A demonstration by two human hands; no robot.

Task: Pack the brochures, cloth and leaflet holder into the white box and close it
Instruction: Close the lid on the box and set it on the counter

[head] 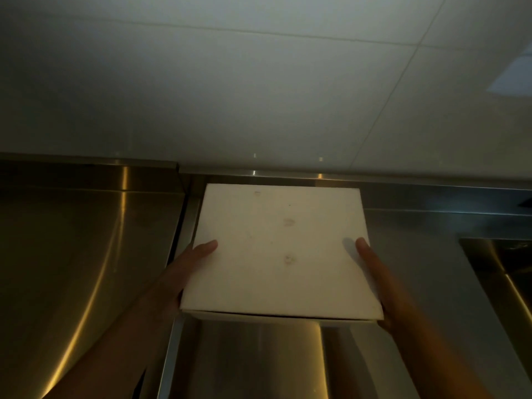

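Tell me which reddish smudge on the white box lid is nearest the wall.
The faint far smudge, by the far edge of the white box; the middle smudge and near smudge lie closer to the person.

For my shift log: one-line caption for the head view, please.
Left hand and right hand grip the white box, lid on, by its sides at a stainless steel counter.

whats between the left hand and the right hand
In the head view, only the white box: the left hand and right hand hold its opposite sides, thumbs on top.
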